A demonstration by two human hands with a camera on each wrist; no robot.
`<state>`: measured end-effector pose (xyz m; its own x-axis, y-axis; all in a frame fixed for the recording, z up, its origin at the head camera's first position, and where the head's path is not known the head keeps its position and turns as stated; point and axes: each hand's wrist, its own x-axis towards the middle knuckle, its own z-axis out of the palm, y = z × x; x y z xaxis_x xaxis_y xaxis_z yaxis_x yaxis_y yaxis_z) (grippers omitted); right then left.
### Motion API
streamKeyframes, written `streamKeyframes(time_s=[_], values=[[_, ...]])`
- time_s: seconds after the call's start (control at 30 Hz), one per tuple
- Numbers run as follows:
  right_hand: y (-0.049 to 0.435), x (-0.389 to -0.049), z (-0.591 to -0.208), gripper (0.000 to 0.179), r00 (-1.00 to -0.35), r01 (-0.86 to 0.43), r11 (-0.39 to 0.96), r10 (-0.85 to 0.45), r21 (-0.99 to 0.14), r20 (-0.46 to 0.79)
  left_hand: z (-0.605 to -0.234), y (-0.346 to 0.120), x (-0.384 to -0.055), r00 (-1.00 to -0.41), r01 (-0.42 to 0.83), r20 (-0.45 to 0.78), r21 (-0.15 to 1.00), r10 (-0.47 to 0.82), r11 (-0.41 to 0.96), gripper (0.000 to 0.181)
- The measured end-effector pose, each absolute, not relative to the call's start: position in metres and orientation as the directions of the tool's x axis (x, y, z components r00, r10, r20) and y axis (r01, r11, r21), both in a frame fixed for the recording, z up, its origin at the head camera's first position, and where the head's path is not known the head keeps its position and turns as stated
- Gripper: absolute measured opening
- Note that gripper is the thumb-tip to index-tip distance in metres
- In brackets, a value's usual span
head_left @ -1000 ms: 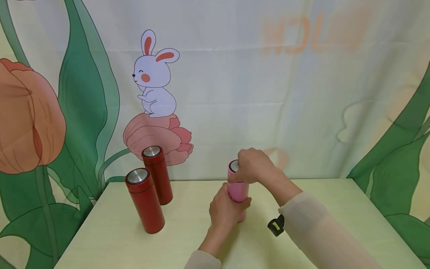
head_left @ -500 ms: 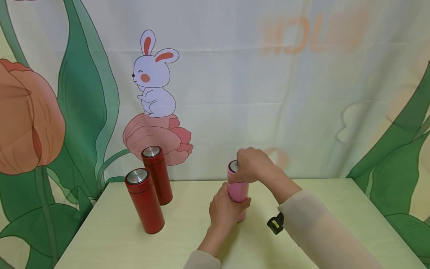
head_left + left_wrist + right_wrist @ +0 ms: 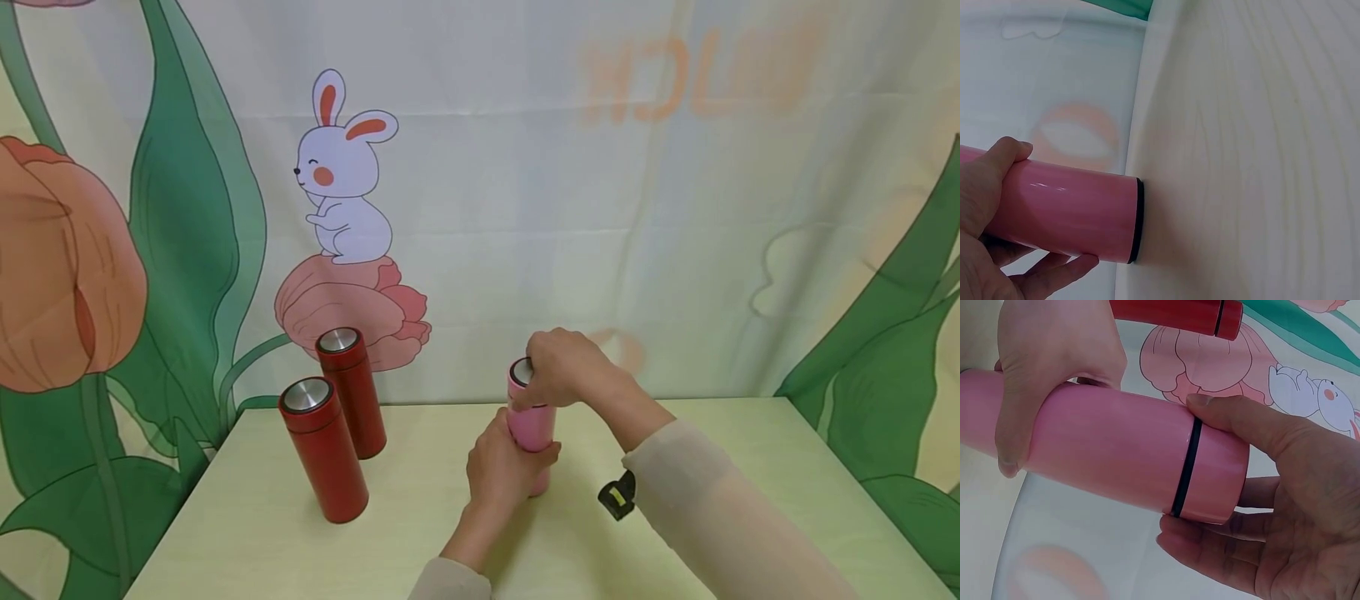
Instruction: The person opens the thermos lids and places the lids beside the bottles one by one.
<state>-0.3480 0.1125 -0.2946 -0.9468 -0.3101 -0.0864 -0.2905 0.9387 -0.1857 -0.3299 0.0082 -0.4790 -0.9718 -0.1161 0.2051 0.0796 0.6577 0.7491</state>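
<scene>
A pink thermos flask (image 3: 531, 427) stands upright on the table, its base showing a dark rim in the left wrist view. My left hand (image 3: 501, 467) grips the lower body, thumb on one side and fingers round the other. Up at the top, my right hand (image 3: 568, 367) holds the lid (image 3: 1219, 472) between thumb and fingers. A black ring (image 3: 1186, 469) separates lid and body, and I cannot tell whether the lid is loose. Part of the lid's silver top shows beside my right hand in the head view.
To the left stand two red thermos flasks, a nearer one (image 3: 326, 454) and a farther one (image 3: 354, 396), both upright with silver tops. A pale table (image 3: 255, 550) reaches back to a printed curtain (image 3: 487, 208). Below my right sleeve hangs a black strap piece (image 3: 617, 497).
Both hands keep the same hold on the pink flask, with hardly any visible movement. The view has shifted very slightly.
</scene>
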Motion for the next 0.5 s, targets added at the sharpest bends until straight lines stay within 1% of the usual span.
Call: streamKeyframes(time_s=[0.23, 0.5], values=[[0.1147, -0.3487, -0.2939, 0.041, -0.935, -0.319, 0.928, -0.341, -0.191, -0.094, -0.4788, 0.0059, -0.3301, -0.976, 0.089, 0.195, 0.763, -0.096, 0.64, 0.06], [0.1188, -0.3517, -0.2933, 0.035, -0.917, -0.351, 0.908, -0.383, -0.227, -0.112, -0.4815, 0.0036, -0.3323, -0.981, 0.097, 0.183, 0.761, -0.068, 0.641, 0.061]])
